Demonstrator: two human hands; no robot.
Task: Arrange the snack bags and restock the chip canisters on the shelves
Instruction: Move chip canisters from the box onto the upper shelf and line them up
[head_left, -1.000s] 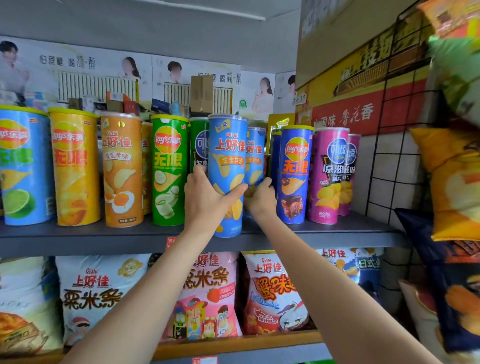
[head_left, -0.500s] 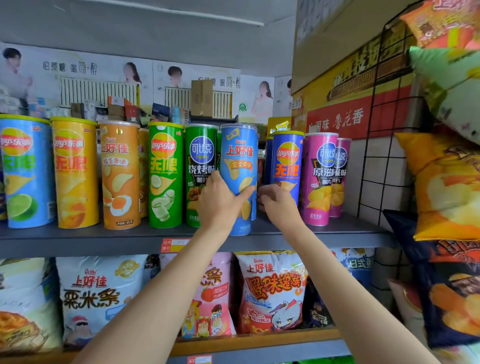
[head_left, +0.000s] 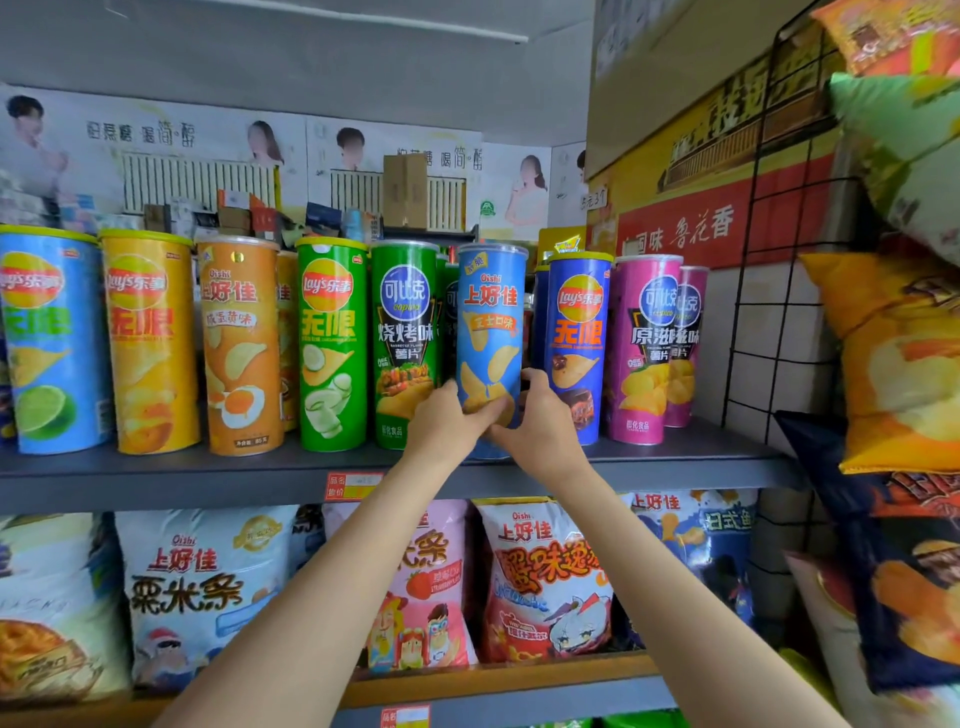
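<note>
both hands, left (head_left: 445, 420) and right (head_left: 540, 423), grip one blue canister (head_left: 490, 332) rising at 12 o'clock; nine front-row canisters on shelf (head_left: 156, 475).

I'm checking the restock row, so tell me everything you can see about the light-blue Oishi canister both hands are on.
The light-blue Oishi canister is a tall tube with a clear lid, red brand lettering and printed yellow chips. It stands upright at the grey shelf front, between a green canister and a dark-blue Lay's canister. The left hand and right hand grip its lower part.
</note>
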